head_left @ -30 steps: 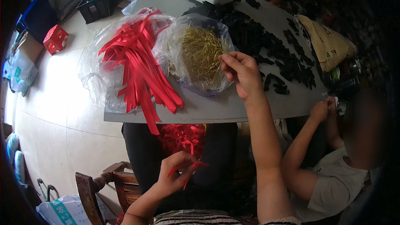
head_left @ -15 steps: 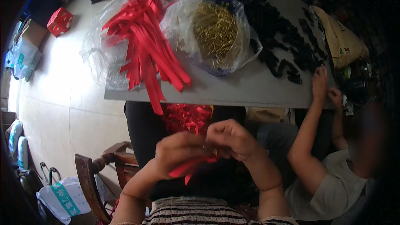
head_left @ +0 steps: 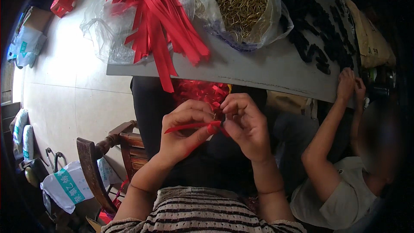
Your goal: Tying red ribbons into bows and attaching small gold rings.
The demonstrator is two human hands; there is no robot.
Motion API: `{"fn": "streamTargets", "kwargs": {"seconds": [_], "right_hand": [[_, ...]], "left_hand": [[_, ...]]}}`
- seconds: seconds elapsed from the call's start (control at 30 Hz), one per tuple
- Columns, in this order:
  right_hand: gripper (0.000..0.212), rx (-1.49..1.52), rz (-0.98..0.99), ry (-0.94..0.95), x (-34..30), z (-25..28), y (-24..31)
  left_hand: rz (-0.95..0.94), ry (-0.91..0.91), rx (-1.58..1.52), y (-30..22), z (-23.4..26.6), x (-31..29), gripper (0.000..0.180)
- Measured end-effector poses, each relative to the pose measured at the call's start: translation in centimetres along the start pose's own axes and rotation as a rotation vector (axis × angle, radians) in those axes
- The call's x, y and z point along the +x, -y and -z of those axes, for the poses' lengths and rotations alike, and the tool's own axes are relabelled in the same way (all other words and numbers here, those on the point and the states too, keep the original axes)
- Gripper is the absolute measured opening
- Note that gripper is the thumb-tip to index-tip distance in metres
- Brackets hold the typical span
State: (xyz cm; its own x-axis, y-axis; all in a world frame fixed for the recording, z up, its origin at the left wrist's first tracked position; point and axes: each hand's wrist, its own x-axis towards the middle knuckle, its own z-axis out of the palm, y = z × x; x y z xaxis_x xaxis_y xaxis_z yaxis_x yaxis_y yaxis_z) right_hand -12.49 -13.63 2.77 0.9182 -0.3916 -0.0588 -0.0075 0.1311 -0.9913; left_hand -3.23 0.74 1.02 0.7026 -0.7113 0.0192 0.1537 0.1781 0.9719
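The held ribbon (head_left: pixel 183 127) looks like smooth cloth, the chair (head_left: pixel 89 162) glossy wood.

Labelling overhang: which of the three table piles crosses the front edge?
The red ribbon pile, leftmost: one strip hangs past the front edge of the table. The gold pieces, in the middle, and black pieces, at right, lie behind it.

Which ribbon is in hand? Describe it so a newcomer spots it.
Start at the grey table and drop below its near edge to the person's two hands. The ribbon is the red strip in the left hand, reaching toward the right hand. Unlike the bundle on the table and the red heap below its edge, it is held.
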Motion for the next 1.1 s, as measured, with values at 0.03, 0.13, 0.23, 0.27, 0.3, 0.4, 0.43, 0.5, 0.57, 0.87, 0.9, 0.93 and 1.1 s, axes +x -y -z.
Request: {"fn": "streamTargets", "kwargs": {"seconds": [0.03, 0.13, 0.23, 0.27, 0.3, 0.4, 0.43, 0.5, 0.57, 0.87, 0.9, 0.93, 1.1], "right_hand": [[0.010, 0.002, -0.005, 0.001, 0.0, 0.0, 0.3], [0.016, -0.351, 0.115, 0.052, 0.0, 0.0, 0.6], [0.021, -0.603, 0.398, 0.020, 0.2, 0.1, -0.1], [0.023, -0.444, 0.357, 0.045, 0.3, 0.1, -0.3], [0.024, -0.285, 0.314, 0.069, 0.3, 0.1, -0.4], [0.025, 1.042, -0.201, 0.145, 0.0, 0.4, -2.1], [0.027, 1.103, -0.194, 0.265, 0.2, 0.3, -2.2], [0.025, 0.644, -0.227, 0.161, -0.6, -0.2, -1.0], [0.015, -0.056, -0.143, 0.092, -0.9, 0.1, -0.6], [0.007, -0.280, -0.008, -0.084, -0.1, 0.1, 1.0], [0.007, -0.280, -0.008, -0.086, 0.1, 0.2, 1.1], [0.007, -0.313, 0.000, -0.034, 0.2, 0.5, 1.3], [0.009, -0.337, 0.022, 0.071, 0.4, 1.3, 1.3]], "left_hand": [[0.005, -0.003, 0.000, -0.1, 0.0, 0.0, 0.013], [0.035, -0.003, 0.013, -0.3, 0.1, 0.3, 0.012], [0.005, -0.007, 0.041, 0.2, 0.2, 0.4, 0.011], [0.062, 0.029, -0.103, 0.5, 0.3, 0.3, 0.011], [0.118, 0.065, -0.248, 0.8, 0.4, 0.1, 0.013], [0.250, 0.179, -0.937, 1.8, -0.3, -0.3, 0.017], [0.302, 0.225, -0.970, 2.0, -0.1, -0.2, 0.023], [0.341, 0.088, -0.956, 1.9, -0.1, -0.2, 0.023], [0.479, -0.124, -0.832, 0.8, 0.2, 0.2, 0.024], [0.583, 0.017, -0.685, 0.9, 0.1, 0.1, 0.018], [0.619, 0.037, -0.778, 1.0, 0.2, 0.1, 0.017], [0.622, 0.036, -0.779, 1.0, 0.2, 0.1, 0.017], [0.678, 0.025, -0.884, 1.6, 0.4, 0.0, 0.016]]}}
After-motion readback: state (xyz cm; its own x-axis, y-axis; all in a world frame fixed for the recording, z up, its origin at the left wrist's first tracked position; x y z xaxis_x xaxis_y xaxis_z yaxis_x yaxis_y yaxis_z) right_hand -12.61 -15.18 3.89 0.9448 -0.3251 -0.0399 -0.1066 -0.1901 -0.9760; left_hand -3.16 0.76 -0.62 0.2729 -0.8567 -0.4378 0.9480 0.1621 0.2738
